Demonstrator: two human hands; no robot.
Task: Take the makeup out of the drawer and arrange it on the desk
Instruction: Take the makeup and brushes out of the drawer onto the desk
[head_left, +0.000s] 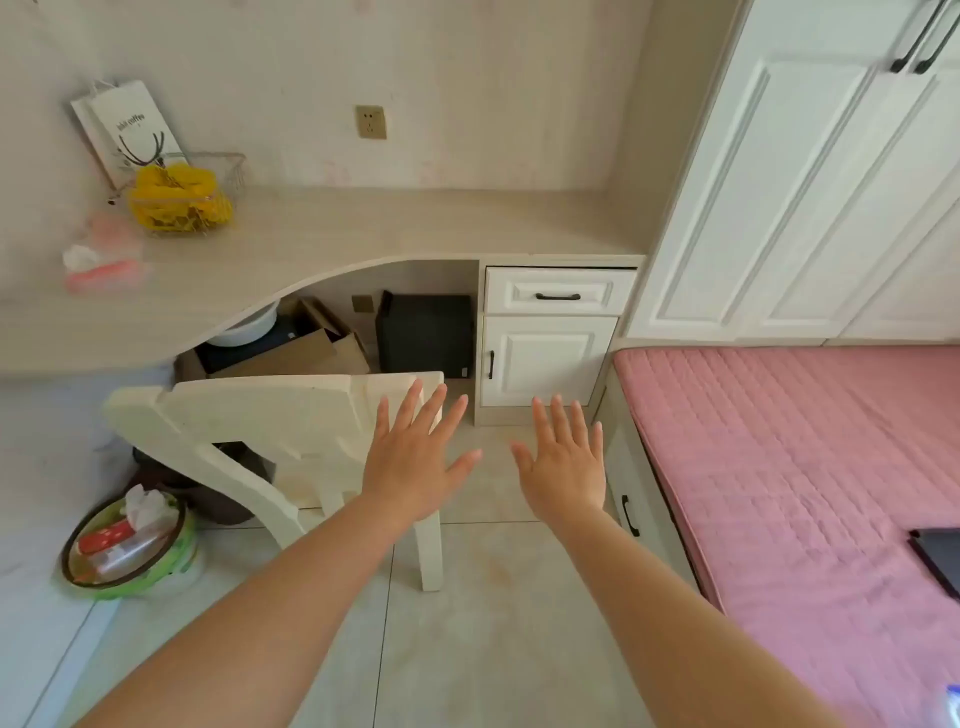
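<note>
Left hand (415, 457) and right hand (566, 462) are held apart, fingers spread, empty, above the floor; the closed drawer (558, 291) is seen beyond, under the desk (363, 228).

Both hands, left hand (415, 457) and right hand (566, 467), held flat with fingers spread at frame centre, holding nothing. Drawer (560, 291) closed under desk (363, 223), centre right. Chair (270, 415) lower left.

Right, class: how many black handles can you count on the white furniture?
5. Drawer handle under the desk; cupboard door handle below it; bed drawer handle; two wardrobe handles top right. Others may lie outside view.
</note>
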